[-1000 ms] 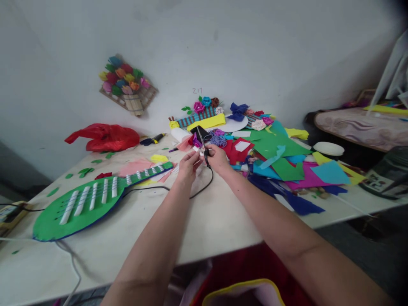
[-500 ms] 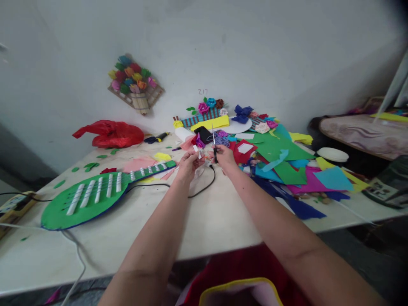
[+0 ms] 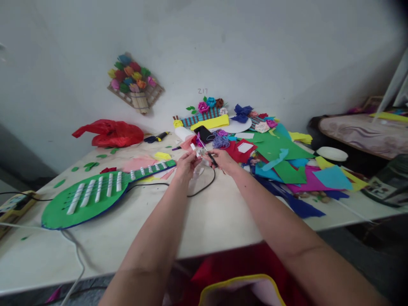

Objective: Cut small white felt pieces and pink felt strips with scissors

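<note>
White scrap (image 3: 193,146) pinched in my left hand (image 3: 187,164), right hand (image 3: 222,160) grips scissors (image 3: 212,159); white bars (image 3: 99,189) already on green lute (image 3: 57,211), left; scrap loose.

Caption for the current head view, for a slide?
Left hand holding a small white piece, right hand holding scissors, over a table strewn with coloured paper.

The right hand (image 3: 224,160) partly hides the scissors' black handles (image 3: 212,160).

Open lane: bare tabletop (image 3: 219,221) between the forearms (image 3: 153,225), up to the black cable (image 3: 205,189) loop. Left blocked by green lute-shaped craft (image 3: 92,199); right by paper pile (image 3: 280,144); ahead by scissors (image 3: 211,157), then yarn (image 3: 220,141).
</note>
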Demonstrator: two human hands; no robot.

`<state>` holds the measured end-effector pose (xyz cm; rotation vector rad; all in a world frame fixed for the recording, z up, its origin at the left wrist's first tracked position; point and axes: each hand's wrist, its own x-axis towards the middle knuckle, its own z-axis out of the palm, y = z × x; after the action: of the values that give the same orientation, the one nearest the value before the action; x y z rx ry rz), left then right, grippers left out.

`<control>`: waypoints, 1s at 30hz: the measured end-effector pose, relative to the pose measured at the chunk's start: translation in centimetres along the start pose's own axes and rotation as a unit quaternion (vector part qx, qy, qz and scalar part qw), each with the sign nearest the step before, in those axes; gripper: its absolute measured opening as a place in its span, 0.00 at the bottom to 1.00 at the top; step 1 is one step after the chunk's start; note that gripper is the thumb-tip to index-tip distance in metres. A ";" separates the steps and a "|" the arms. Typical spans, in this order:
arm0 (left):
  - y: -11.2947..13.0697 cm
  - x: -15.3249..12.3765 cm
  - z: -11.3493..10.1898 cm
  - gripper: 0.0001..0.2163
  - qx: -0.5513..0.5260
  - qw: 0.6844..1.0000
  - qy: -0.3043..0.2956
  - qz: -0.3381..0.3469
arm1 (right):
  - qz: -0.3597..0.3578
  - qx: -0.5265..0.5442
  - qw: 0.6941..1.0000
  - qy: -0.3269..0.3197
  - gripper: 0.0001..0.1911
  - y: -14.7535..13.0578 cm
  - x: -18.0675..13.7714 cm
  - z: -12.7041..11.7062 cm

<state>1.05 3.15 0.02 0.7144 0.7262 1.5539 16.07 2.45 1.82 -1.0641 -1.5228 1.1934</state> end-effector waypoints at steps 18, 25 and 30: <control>1.1 -1.2 0.3 0.05 -0.024 0.973 -0.097 -0.210 | -0.130 0.082 0.988 0.016 0.26 0.7 1.1 -0.9; 0.5 -0.6 0.4 0.14 -0.018 0.985 -0.059 -0.160 | -0.088 0.073 0.992 0.056 0.25 0.4 0.9 -0.6; -0.1 -0.2 0.2 0.12 -0.001 0.996 -0.075 -0.054 | -0.070 0.096 0.989 0.088 0.25 0.6 0.9 0.1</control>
<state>1.28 2.98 0.04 0.7686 0.6404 1.3871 15.82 3.44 1.37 -0.8945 -1.2964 1.0939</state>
